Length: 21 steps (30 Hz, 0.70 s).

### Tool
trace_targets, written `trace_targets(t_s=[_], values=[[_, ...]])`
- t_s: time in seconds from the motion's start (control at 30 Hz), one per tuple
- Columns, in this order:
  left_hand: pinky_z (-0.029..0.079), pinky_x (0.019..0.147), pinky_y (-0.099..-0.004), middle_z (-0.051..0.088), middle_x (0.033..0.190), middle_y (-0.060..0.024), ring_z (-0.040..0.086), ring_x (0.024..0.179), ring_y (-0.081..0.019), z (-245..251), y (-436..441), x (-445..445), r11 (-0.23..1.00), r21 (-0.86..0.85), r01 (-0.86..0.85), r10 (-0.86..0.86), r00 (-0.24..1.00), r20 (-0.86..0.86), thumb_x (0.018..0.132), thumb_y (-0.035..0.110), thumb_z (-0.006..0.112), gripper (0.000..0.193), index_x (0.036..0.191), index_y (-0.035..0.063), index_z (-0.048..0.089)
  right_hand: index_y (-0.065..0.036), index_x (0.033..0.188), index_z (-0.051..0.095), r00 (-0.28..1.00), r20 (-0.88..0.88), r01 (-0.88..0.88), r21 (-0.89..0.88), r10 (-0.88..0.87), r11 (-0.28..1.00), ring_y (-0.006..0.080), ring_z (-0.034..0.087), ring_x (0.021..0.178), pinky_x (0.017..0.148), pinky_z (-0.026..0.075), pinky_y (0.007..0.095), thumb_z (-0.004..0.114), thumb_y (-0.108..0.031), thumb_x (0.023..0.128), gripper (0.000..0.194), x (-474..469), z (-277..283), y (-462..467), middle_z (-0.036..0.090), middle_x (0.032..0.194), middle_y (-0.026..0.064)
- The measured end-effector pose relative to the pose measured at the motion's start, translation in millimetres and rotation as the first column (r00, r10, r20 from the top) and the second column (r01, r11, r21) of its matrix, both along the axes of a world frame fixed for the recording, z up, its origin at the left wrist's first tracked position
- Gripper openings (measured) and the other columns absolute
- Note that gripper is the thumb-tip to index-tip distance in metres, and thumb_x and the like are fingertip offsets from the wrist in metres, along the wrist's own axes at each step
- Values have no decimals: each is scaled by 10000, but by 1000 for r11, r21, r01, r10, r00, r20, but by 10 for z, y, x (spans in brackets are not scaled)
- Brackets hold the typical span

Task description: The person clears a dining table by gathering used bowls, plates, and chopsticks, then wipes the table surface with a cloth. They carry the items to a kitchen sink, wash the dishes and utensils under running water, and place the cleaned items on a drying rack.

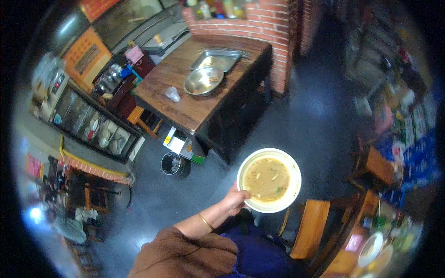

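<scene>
My left hand (238, 201) grips the near left rim of a white bowl (297, 177), its thumb over the edge. Cloudy brownish soup (267, 179) with small green and pale bits lies in the bowl. A gold-coloured bangle (206, 222) circles the wrist, below a brown sleeve (187, 253). My right hand is out of view. Beyond the bowl stands a wooden table (163, 83), with a round metal basin (203, 81), a rectangular metal tray (227, 62) and a crumpled whitish, translucent item (172, 94) on it.
A waste bin (171, 163) and a cardboard box (189, 151) stand on the floor by the table. At lower right are a wooden bench (311, 229) and a table with a white dish (371, 248). A glass-fronted cabinet (92, 123) is at left, a brick pillar (278, 52) behind.
</scene>
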State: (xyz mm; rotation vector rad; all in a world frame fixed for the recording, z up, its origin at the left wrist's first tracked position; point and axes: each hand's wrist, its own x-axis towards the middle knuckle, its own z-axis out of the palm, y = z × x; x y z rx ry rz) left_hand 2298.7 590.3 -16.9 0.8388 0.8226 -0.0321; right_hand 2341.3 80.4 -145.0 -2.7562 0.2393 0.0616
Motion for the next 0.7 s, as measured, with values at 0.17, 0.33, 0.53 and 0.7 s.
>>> trace_targets(t_s=[0.17, 0.33, 0.53, 0.7], values=[[579, 616, -315, 528, 1213, -108, 607, 1026, -222, -80, 627, 1021, 996, 78, -44, 37, 995, 90, 675, -118, 438, 777, 1401, 119, 297, -2, 1286, 402, 959, -255, -106, 71, 121, 992, 366, 420, 1155, 970, 343, 467, 592, -254, 879, 515, 1035, -186, 893, 439, 1251, 206], [530, 715, -330, 524, 1224, -126, 576, 1045, -246, -169, 1060, 1971, 998, 45, -46, 39, 991, 132, 666, -148, 459, 799, 1406, 113, 311, 8, 1237, 437, 917, -356, -172, 55, 181, 984, 364, 464, 1089, 926, 374, 461, 585, -238, 883, 456, 2164, -373, 1235, 486, 1181, 199], [454, 421, -221, 560, 1077, -109, 626, 782, -178, -62, 1341, 3153, 980, -22, -200, 201, 977, 70, 670, -134, 432, 738, 1358, 108, 318, 21, 1178, 479, 848, -436, -320, 34, 302, 947, 362, 517, 1009, 873, 411, 454, 576, -220, 889, 388, 3940, -637, 1689, 544, 1097, 189], [397, 380, -222, 567, 1070, -100, 581, 637, -157, -102, 1476, 3651, 905, -191, -380, 409, 901, 147, 634, -134, 424, 823, 1399, 149, 317, 31, 1129, 514, 760, -464, -505, 19, 455, 863, 360, 561, 943, 829, 443, 448, 569, -204, 893, 337, 5588, -433, 2087, 591, 1027, 182]])
